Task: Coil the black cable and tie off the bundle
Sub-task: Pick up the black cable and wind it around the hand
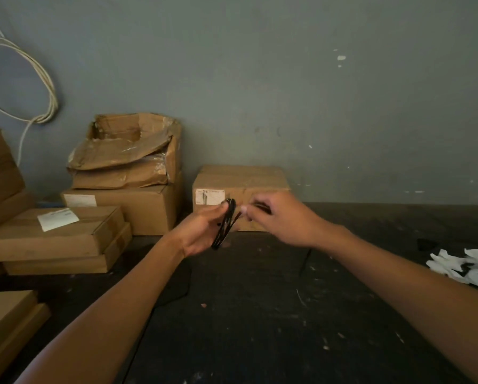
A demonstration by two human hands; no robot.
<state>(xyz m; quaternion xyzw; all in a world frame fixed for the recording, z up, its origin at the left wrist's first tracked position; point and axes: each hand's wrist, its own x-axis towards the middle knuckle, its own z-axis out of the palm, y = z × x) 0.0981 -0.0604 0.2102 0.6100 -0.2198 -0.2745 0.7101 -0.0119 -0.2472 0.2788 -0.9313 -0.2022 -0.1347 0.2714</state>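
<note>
The black cable (225, 224) is wound into a narrow upright coil of several loops, held in the air above the dark table. My left hand (201, 231) grips the coil from the left, fingers wrapped behind it. My right hand (276, 217) is just right of the coil, its fingertips pinched on a short black strand that runs from the coil's upper part. A loose stretch of black cable (160, 303) trails down over the table under my left forearm. My right hand is blurred.
Cardboard boxes stand along the wall: one sealed box (240, 187) right behind my hands, a torn stack (127, 167) to its left, flat boxes (55, 234) at far left. White paper scraps (465, 268) lie at the right edge. A white cable (38, 79) hangs on the wall.
</note>
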